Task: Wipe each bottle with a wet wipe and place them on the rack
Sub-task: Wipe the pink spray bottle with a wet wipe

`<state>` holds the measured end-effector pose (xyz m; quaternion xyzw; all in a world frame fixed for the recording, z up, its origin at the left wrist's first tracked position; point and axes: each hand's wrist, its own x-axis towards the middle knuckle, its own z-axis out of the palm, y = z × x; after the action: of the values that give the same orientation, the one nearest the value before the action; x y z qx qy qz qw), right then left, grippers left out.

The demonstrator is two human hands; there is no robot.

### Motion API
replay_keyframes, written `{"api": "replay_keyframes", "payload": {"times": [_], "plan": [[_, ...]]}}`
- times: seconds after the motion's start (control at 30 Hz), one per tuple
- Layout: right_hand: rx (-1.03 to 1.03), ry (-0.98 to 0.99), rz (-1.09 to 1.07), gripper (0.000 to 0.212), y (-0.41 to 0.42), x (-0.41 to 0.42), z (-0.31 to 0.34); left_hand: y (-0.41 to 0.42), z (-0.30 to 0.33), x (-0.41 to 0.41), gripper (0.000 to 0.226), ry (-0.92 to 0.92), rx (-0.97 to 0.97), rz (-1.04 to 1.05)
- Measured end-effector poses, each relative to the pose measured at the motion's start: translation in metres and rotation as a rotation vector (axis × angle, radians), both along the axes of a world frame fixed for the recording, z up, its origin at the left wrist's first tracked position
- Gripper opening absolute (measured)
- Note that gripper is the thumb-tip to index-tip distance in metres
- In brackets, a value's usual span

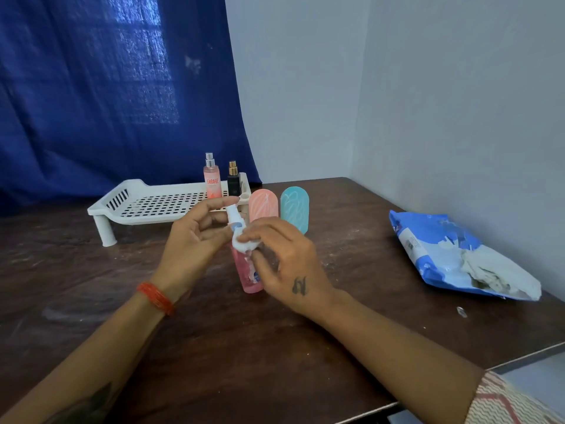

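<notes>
Behind the dark wooden surface [214,347] hung a blue curtain [107,87] beside a pale wall. We held a pink spray bottle [246,278] upright near the middle of the surface, its base on or just above the wood; we cannot tell which. Our left hand [192,243] steadied it near the white nozzle with curled fingers, and our right hand [284,258] pinched a small wet wipe [243,241] against the bottle's neck. So the wiping of this bottle was in progress. On the white rack [159,203] at the back two bottles already stood upright: a peach bottle [212,179] and a black bottle [233,180]. Just beside the rack, a pink case [263,205] and a teal case [295,208] waited on the surface. The blue wipes pack [452,255] lay open, well apart to our right. Next, we judge, the wipe must go down the body, and then the bottle needs a steady lift to a free place on the rack.
</notes>
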<state>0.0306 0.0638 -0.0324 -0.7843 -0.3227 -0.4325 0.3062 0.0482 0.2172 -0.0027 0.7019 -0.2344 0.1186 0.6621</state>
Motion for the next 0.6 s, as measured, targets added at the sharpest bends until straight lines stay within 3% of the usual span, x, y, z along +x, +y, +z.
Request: {"api": "replay_keyframes", "payload": {"times": [0.1,0.2,0.33,0.43,0.5,0.6], "plan": [[0.118,0.133,0.037,0.016,0.000,0.003,0.001,0.001,0.002,0.000,0.046,0.018,-0.006,-0.032],[0.266,0.388,0.103,0.013,0.000,0.000,0.004,0.001,0.004,-0.003,0.052,0.036,0.014,-0.078],[0.435,0.783,0.216,0.019,-0.003,0.000,0.011,0.002,0.005,-0.005,0.045,0.064,0.035,-0.121],[0.488,0.934,0.261,0.022,-0.003,0.002,0.013,0.003,0.005,-0.004,0.039,0.071,0.047,-0.128],[0.477,0.875,0.211,0.018,-0.003,0.002,0.012,0.003,0.005,-0.003,0.038,0.061,0.052,-0.114],[0.396,0.509,0.095,0.009,-0.001,-0.002,0.008,0.004,0.004,-0.003,0.042,0.042,0.060,-0.082]]}}
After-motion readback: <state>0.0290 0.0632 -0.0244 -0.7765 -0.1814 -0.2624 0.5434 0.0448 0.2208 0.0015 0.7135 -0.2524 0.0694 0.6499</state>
